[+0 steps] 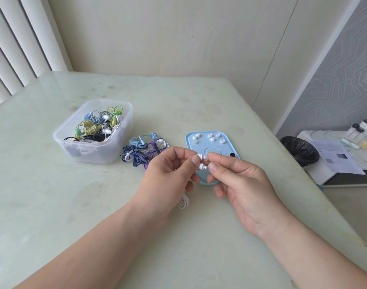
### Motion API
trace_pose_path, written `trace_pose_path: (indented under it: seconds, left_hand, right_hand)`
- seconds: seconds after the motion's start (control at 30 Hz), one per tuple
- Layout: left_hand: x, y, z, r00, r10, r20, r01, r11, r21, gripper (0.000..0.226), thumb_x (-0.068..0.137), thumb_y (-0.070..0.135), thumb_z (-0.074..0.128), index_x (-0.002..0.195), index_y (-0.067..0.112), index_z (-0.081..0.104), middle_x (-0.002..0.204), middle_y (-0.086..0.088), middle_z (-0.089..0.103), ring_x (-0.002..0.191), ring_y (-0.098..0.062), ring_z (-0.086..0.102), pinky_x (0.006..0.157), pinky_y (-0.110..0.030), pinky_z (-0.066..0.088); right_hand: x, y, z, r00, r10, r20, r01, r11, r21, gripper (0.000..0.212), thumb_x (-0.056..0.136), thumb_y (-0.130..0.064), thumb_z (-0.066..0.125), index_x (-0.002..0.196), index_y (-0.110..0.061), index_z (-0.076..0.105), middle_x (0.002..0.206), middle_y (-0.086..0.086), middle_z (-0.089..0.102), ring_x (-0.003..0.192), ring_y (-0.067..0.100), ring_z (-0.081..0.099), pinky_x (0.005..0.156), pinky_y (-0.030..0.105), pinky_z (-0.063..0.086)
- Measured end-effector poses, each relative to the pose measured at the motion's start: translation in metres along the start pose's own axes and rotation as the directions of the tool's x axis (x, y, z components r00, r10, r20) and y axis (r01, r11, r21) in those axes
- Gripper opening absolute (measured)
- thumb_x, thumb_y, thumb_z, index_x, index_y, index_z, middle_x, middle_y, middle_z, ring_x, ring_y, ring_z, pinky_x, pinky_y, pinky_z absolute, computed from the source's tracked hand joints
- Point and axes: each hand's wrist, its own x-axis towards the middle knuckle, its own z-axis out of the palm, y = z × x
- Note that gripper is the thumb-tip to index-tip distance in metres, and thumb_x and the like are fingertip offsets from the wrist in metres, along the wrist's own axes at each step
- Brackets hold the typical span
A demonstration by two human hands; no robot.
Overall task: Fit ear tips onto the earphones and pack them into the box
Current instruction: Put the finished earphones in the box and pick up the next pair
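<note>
I see my left hand (170, 167) pinching two white earbuds (201, 167) crosswise, nozzles pointing right toward the ear tip (206, 157) pinched in my right hand (238, 180), over the blue tray (217, 148).

A box (90, 152) sits toward the far left corner of the table (53, 205), with coiled earphones (95, 128) piled in it. Just right of the box a bundle of earphones (140, 151) lies on the table. Right of that, nearer the right edge, is a tray (228, 147) with ear tips (212, 139) scattered on its far end. Over the tray's near end the left hand (168, 170) and right hand (241, 180) meet, pinching a pair of earbuds (202, 166) between them. A bin (299, 151) stands beyond the table's right edge.
</note>
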Motion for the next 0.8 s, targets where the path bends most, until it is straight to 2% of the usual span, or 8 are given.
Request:
trace_pose_path:
  seconds: [0.17,0.37,0.6,0.8]
  left_hand:
    - [0.0004,-0.0013,0.0007,1.000,0.007,-0.023,-0.007,1.000,-0.004,0.013,0.100,0.013,0.067,0.103,0.001,0.067,0.085,-0.004,0.072,0.066,-0.017,0.060,0.055,-0.031,0.048]
    - [-0.0007,-0.0004,0.0014,1.000,-0.002,-0.022,0.001,1.000,-0.023,0.015,0.100,0.013,0.067,0.104,-0.001,0.066,0.086,-0.004,0.073,0.066,-0.016,0.061,0.054,-0.029,0.047]
    - [-0.0016,0.0012,0.0018,1.000,-0.013,0.012,0.013,0.999,-0.029,0.014,0.099,0.014,0.068,0.103,0.001,0.069,0.087,-0.005,0.073,0.067,-0.017,0.061,0.056,-0.028,0.047]
    - [-0.0021,0.0039,0.0021,1.000,-0.008,0.030,0.008,1.000,-0.021,0.017,0.099,0.013,0.068,0.105,-0.003,0.066,0.082,-0.002,0.073,0.066,-0.017,0.062,0.056,-0.028,0.048]
  right_hand:
    - [-0.0032,0.0003,0.0022,0.999,-0.028,0.026,0.028,0.999,-0.025,0.024,0.091,0.000,0.067,0.102,-0.016,0.082,0.106,0.007,0.079,0.070,0.012,0.064,0.056,0.029,0.040]
    - [-0.0035,0.0020,0.0048,0.999,-0.045,0.018,0.046,0.997,-0.065,0.023,0.093,-0.004,0.068,0.102,-0.020,0.082,0.105,0.004,0.079,0.073,0.013,0.065,0.055,0.026,0.042]
    - [0.0007,0.0004,-0.0005,1.000,-0.022,-0.008,0.022,0.999,-0.037,0.017,0.090,-0.009,0.071,0.104,-0.009,0.080,0.105,0.014,0.078,0.074,0.017,0.065,0.055,0.031,0.042]
    - [0.0019,0.0006,-0.0011,0.999,-0.025,-0.040,0.025,1.000,-0.004,0.017,0.090,-0.006,0.071,0.106,-0.007,0.077,0.100,0.014,0.077,0.070,0.023,0.066,0.052,0.031,0.044]
